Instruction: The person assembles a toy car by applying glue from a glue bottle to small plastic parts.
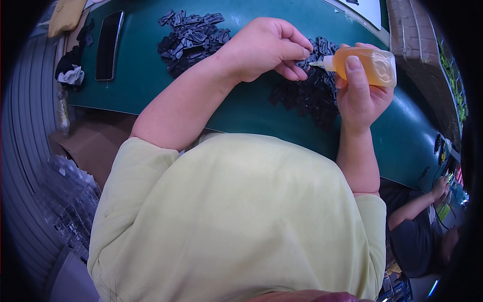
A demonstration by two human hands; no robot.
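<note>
My right hand (359, 100) is wrapped round a squeeze bottle (377, 65) of amber liquid, tilted nearly sideways with its narrow nozzle pointing left. In the fingertips of my left hand (269, 48) is a small black plastic part (303, 64), mostly hidden by the fingers. The nozzle tip is at this part; whether they touch I cannot tell. Below and behind both hands spreads one pile of black plastic parts (309, 93). A second pile of similar black parts (193, 38) lies to the left, beyond my left forearm.
The green table (246, 110) carries a dark phone (109, 45) at the left, near a black and white cloth bundle (71, 73). Cardboard (420, 35) borders the far right. A co-worker's hand (440, 187) is at the lower right. Under the table's left edge sits a brown box (103, 143).
</note>
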